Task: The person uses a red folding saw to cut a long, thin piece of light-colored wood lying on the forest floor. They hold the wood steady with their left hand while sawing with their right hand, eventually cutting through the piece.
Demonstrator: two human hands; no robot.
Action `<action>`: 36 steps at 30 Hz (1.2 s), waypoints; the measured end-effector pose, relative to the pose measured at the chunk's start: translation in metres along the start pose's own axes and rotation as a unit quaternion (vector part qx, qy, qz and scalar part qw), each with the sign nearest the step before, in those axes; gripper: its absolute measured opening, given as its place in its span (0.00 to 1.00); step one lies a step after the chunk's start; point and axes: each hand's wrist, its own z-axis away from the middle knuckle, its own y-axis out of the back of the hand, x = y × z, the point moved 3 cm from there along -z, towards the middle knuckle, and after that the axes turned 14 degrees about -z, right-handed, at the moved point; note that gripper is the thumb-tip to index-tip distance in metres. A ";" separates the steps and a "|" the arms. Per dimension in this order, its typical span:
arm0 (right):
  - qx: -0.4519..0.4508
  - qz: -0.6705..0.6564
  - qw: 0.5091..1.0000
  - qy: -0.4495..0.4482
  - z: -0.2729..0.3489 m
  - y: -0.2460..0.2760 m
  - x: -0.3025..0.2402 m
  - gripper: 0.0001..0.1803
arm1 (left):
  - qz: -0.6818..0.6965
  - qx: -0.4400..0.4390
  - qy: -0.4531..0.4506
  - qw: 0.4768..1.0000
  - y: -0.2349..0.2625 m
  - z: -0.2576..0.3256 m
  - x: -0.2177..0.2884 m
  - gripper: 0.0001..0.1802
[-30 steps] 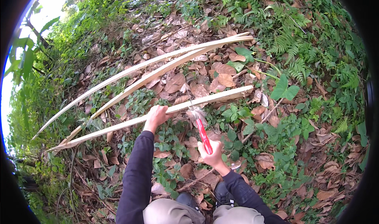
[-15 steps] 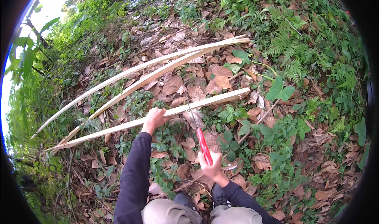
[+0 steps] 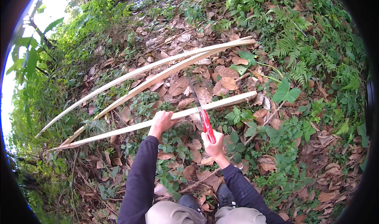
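My left hand (image 3: 162, 122) is closed around the nearest wooden strip (image 3: 114, 135), a long pale piece lying slantwise over the leaves. In my right hand (image 3: 214, 146) is the red handle of a hand saw (image 3: 207, 126). Its dark, narrow blade crosses the strip to the right of my left hand and points away from me. The saw's handle end sits right by the strip's near edge. Whether the teeth have cut into the wood is too small to tell.
Beyond lie two more pale wooden strips, one (image 3: 130, 74) farther and one (image 3: 138, 83) nearer, touching toward their right ends. Brown dry leaves (image 3: 229, 83) and low green plants (image 3: 284, 161) cover the ground. A broad green leaf (image 3: 285, 91) stands at right. My shoes (image 3: 225, 195) are below.
My right hand has pushed the saw forward, away from me, so more blade now reaches past the strip. My left hand keeps its hold on the strip. The view has shifted slightly.
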 end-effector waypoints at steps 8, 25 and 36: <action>-0.027 0.061 0.997 0.046 0.007 0.008 -0.010 0.13 | 0.032 -0.014 -0.015 0.999 0.012 0.012 0.009 0.20; -0.046 0.120 0.991 0.032 0.035 0.017 -0.009 0.14 | 0.036 -0.032 -0.016 0.999 0.008 0.006 0.010 0.23; -0.009 0.085 0.996 -0.030 0.022 0.006 -0.048 0.12 | 0.025 -0.005 -0.014 1.000 0.000 0.009 0.012 0.23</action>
